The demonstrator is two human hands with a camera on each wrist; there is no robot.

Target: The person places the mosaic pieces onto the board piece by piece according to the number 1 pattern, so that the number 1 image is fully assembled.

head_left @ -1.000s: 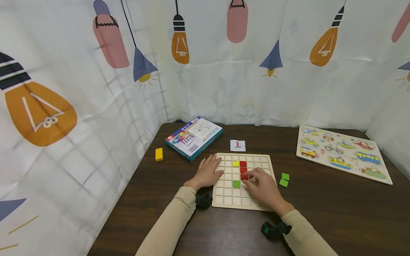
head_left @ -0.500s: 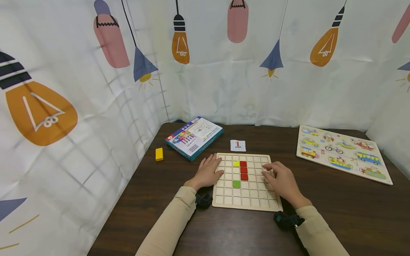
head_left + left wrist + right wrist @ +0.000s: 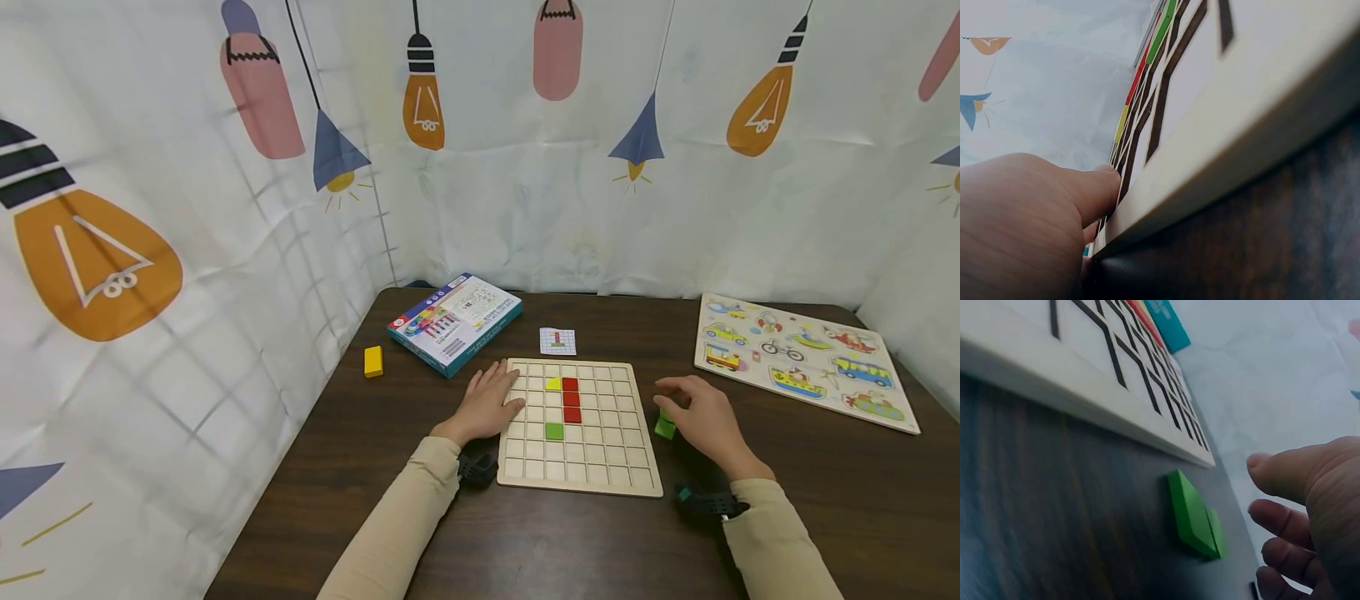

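My left hand (image 3: pixel 483 404) rests on the left edge of a wooden grid board (image 3: pixel 615 458); in the left wrist view the thumb (image 3: pixel 1100 187) lies along its rim. Several tiles sit in the grid: a yellow piece (image 3: pixel 552 384), a column of red squares (image 3: pixel 571 398) and a green square (image 3: pixel 553 432). To the right of the board two green square tiles (image 3: pixel 1191 515) lie on the table. My right hand (image 3: pixel 701 421) hovers over them, thumb and fingers apart and holding nothing. It partly hides the farther tile in the head view.
A printed card (image 3: pixel 557 342) with a coloured grid pattern lies behind the board. At the back left is a blue-and-white box (image 3: pixel 457 321), with a yellow block (image 3: pixel 372 362) beside it. A vehicle picture puzzle board (image 3: pixel 802 358) lies at the right rear.
My right hand has left the lowest red tile and moved right, off the board, to the green tiles. The left hand has stayed in place.
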